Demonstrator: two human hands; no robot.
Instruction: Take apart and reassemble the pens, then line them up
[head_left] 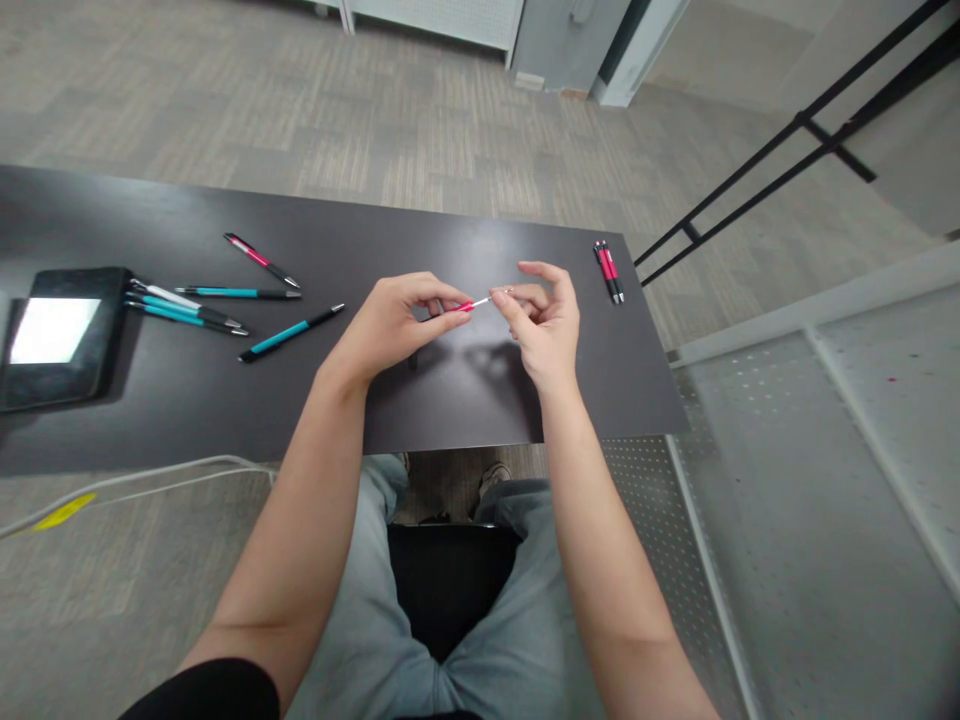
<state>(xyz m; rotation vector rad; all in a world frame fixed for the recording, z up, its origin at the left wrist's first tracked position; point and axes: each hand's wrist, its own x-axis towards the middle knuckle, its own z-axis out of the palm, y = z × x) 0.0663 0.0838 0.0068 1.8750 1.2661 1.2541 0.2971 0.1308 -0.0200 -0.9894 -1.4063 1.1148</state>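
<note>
Above the dark table, my left hand (409,320) is closed around a pink pen barrel (465,306), its end showing past thumb and forefinger. A thin whitish refill (482,301) sticks out of that end towards my right hand (541,318). There my right thumb and fingers pinch its far end; a tiny piece at the fingertips is too small to make out. Below my left hand a small black piece (412,360) is on the table, partly in shadow.
Several turquoise pens (292,334), a white pen (180,298) and a pink pen (262,260) are at the left, by a black box-like object (112,340). Two pink pens (608,272) are side by side near the right edge of the table (465,410). A white cable (172,470) hangs at front left.
</note>
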